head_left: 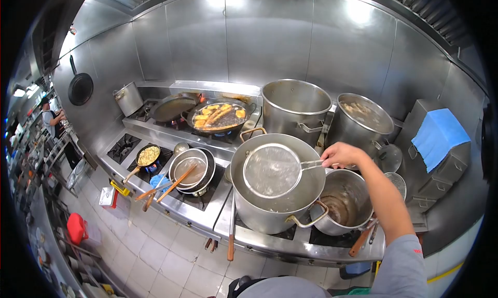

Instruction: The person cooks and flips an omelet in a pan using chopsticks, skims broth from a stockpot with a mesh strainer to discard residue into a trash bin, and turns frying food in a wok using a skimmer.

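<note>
Far L, I see sm. pan w/ pale food, then wok w/ golden pcs. Mid: lg. pot, mesh strainer at its mouth. R hand next, fingers closed round strainer handle; smaller pot, brown inside, beside lg. pot. L hand: can't tell.

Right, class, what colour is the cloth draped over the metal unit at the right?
The cloth is light blue, best seen in the head view.
</note>
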Action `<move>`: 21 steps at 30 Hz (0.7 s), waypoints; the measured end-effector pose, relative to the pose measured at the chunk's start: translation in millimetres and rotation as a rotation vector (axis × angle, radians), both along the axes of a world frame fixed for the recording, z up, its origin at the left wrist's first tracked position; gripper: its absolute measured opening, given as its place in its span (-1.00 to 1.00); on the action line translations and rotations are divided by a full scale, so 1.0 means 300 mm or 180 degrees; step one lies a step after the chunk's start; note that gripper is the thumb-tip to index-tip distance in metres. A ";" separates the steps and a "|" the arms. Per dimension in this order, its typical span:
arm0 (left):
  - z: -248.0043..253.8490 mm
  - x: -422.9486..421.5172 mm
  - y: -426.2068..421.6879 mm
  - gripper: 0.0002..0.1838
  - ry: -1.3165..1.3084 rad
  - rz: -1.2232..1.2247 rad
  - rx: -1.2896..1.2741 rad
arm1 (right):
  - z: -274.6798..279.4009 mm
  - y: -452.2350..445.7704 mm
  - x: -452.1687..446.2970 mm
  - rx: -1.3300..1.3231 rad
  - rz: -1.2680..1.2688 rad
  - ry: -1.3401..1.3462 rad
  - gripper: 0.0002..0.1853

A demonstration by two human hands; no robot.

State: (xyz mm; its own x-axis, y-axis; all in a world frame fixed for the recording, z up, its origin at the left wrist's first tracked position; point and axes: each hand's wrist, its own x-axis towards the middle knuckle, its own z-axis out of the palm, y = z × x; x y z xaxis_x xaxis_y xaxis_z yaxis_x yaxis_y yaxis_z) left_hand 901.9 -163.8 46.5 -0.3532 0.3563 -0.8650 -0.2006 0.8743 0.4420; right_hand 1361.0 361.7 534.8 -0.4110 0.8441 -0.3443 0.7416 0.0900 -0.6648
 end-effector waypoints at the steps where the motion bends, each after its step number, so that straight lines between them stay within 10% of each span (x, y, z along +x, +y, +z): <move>1: -0.032 0.002 -0.012 -0.56 -0.0017 0.0006 -0.0022 | 0.036 -0.007 0.026 0.0122 -0.0021 0.0030 -0.72; 9: -0.106 -0.005 -0.022 -0.51 -0.0173 -0.0205 0.0324 | 0.188 -0.054 0.037 0.3269 0.0670 -0.2103 -0.77; 21: -0.132 -0.027 -0.025 -0.54 -0.0286 -0.0027 0.0295 | -0.021 -0.044 -0.147 0.1636 0.1541 -0.2558 -0.64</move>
